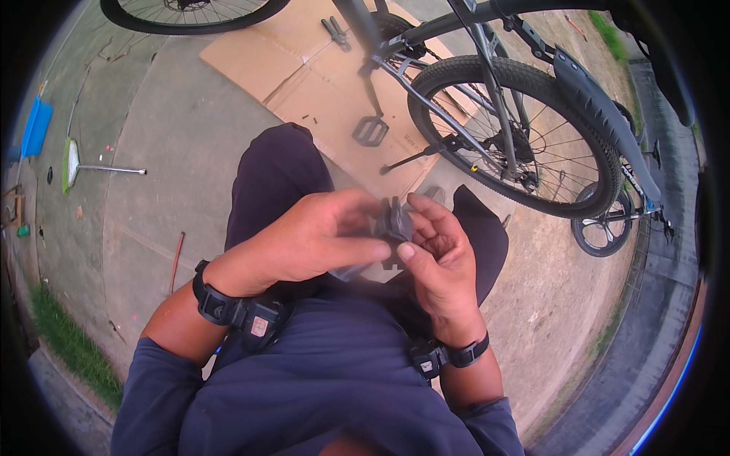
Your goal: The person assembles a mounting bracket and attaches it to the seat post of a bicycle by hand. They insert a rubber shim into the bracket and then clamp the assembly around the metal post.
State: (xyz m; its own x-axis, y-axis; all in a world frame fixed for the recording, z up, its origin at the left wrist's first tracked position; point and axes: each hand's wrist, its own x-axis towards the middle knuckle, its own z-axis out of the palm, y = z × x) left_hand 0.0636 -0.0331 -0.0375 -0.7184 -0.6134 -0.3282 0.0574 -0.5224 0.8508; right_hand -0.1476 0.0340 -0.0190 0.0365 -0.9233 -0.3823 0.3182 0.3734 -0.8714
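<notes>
Dark part: a small, dark grey, angular piece, raised between the two hands above the lap; its finer form is too small to tell.
Right hand: the right hand grasps the piece at its near end, thumb laid against it, other fingers curled alongside.
Left hand: the left hand lies beside the piece, thumb pointing toward it, fingers blurred — whether it grips cannot be told.
Wrists: each bears a black strap with a boxy device.
Cardboard: a flattened brown sheet on the ground beyond the knees, carrying pliers and, nearer, two tiny dark bits.
Bicycle: a grey frame at upper right, with a treaded rear wheel, a flat pedal over the cardboard and a lowered kickstand.
Far right: a second wheel, partly behind the first — black-tyred.
Left ground: a reddish rod near the left forearm; farther off, a blue tub.
Upper left: part of another wheel.
</notes>
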